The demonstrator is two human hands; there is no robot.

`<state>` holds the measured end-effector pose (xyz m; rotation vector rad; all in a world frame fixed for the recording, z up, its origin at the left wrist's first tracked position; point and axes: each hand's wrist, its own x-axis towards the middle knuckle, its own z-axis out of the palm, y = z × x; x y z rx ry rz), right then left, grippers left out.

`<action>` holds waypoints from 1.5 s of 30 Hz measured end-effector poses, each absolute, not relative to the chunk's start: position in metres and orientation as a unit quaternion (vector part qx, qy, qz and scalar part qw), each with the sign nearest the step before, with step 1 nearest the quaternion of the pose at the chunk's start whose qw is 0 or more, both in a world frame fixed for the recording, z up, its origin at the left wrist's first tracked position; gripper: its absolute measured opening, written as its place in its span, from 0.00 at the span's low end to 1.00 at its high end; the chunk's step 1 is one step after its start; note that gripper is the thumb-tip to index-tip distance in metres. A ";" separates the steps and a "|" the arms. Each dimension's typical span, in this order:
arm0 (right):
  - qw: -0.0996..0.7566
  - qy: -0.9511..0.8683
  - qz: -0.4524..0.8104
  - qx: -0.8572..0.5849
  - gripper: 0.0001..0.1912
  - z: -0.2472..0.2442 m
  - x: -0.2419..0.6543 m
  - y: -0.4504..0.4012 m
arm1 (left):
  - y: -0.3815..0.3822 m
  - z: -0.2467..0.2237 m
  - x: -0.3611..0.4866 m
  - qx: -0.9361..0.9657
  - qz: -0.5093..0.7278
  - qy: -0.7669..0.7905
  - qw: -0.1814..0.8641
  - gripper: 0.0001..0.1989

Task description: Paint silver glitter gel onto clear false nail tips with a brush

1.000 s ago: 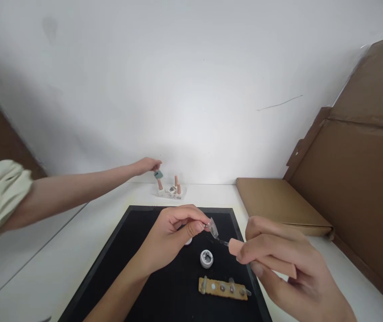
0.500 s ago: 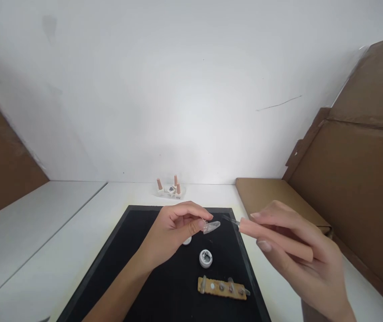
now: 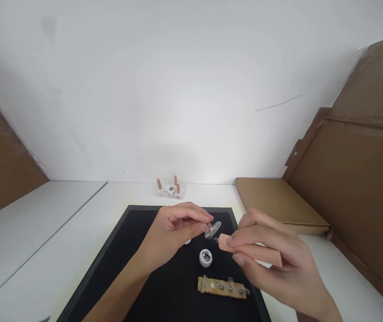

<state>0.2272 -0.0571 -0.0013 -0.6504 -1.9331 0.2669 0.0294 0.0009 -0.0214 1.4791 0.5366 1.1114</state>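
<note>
Contact with the clear nail tip appears to have just been restored: half a second ago the brush was held well apart from it, and now the bristle end is seen at its lower edge, though actual touch cannot be fully confirmed at this size. The nail tip has also been turned, from pointing rightward to slanting up and right. It is held above the black mat by the left hand, its grip pinched between thumb and forefinger. The brush's pink handle is grasped by the right hand, grip closed around it. Brushing of the nail tip is therefore judged to be under way again, not finished; how much has been coated cannot be told. Another person's arm, seen a second ago over the pink-capped bottles, is gone; the bottles are left at the back of the desk. No shift is noted in the small open jar or the yellowish strip, both on the mat below the hands.
</note>
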 end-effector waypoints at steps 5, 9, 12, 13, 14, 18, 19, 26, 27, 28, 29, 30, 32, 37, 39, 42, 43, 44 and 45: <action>0.526 -0.798 0.090 -0.280 0.13 -0.002 0.229 -0.057 | -0.003 -0.020 0.027 0.632 0.465 0.227 0.577 0.09; 0.535 -0.789 0.068 -0.293 0.12 0.000 0.230 -0.057 | -0.005 -0.019 0.024 0.634 0.465 0.223 0.576 0.10; 0.534 -0.788 0.054 -0.302 0.12 -0.002 0.232 -0.057 | -0.006 -0.019 0.022 0.640 0.465 0.217 0.572 0.10; 0.533 -0.787 0.052 -0.305 0.12 -0.002 0.233 -0.057 | -0.005 -0.019 0.021 0.642 0.465 0.217 0.570 0.10; 0.532 -0.787 0.050 -0.309 0.12 -0.004 0.234 -0.057 | -0.005 -0.019 0.021 0.644 0.465 0.217 0.566 0.10; 0.535 -0.788 0.049 -0.302 0.14 -0.006 0.237 -0.059 | -0.003 -0.021 0.020 0.650 0.476 0.226 0.547 0.11; 0.535 -0.791 0.054 -0.293 0.14 -0.006 0.236 -0.059 | -0.002 -0.022 0.020 0.652 0.480 0.228 0.541 0.11; 0.514 -0.811 0.100 -0.260 0.13 0.004 0.226 -0.059 | -0.002 -0.018 0.025 0.661 0.493 0.233 0.515 0.09; 0.512 -0.812 0.099 -0.262 0.13 0.004 0.226 -0.059 | -0.002 -0.017 0.026 0.663 0.493 0.233 0.514 0.08; 0.512 -0.812 0.093 -0.264 0.12 0.004 0.226 -0.058 | -0.003 -0.016 0.026 0.665 0.492 0.231 0.513 0.08; 0.513 -0.811 0.086 -0.267 0.12 0.004 0.226 -0.058 | -0.003 -0.016 0.026 0.666 0.491 0.228 0.513 0.09; 0.516 -0.809 0.078 -0.269 0.12 0.003 0.227 -0.058 | -0.004 -0.016 0.026 0.668 0.489 0.226 0.514 0.09; 0.523 -0.803 0.067 -0.278 0.13 0.002 0.229 -0.057 | -0.005 -0.016 0.025 0.669 0.485 0.222 0.518 0.11; 0.528 -0.792 0.042 -0.303 0.11 -0.002 0.233 -0.057 | -0.006 -0.018 0.022 0.674 0.476 0.221 0.519 0.12; 0.528 -0.789 0.029 -0.314 0.12 -0.004 0.234 -0.058 | -0.006 -0.019 0.020 0.676 0.476 0.223 0.516 0.12; 0.532 -0.783 0.018 -0.321 0.13 -0.006 0.236 -0.059 | -0.005 -0.021 0.019 0.674 0.480 0.221 0.516 0.12; 0.535 -0.784 0.021 -0.315 0.14 -0.006 0.236 -0.059 | -0.005 -0.021 0.019 0.674 0.480 0.222 0.516 0.12; 0.537 -0.786 0.026 -0.305 0.15 -0.005 0.236 -0.060 | -0.004 -0.020 0.019 0.674 0.481 0.224 0.514 0.13; 0.537 -0.790 0.036 -0.294 0.15 -0.004 0.235 -0.060 | -0.004 -0.020 0.019 0.675 0.482 0.226 0.512 0.13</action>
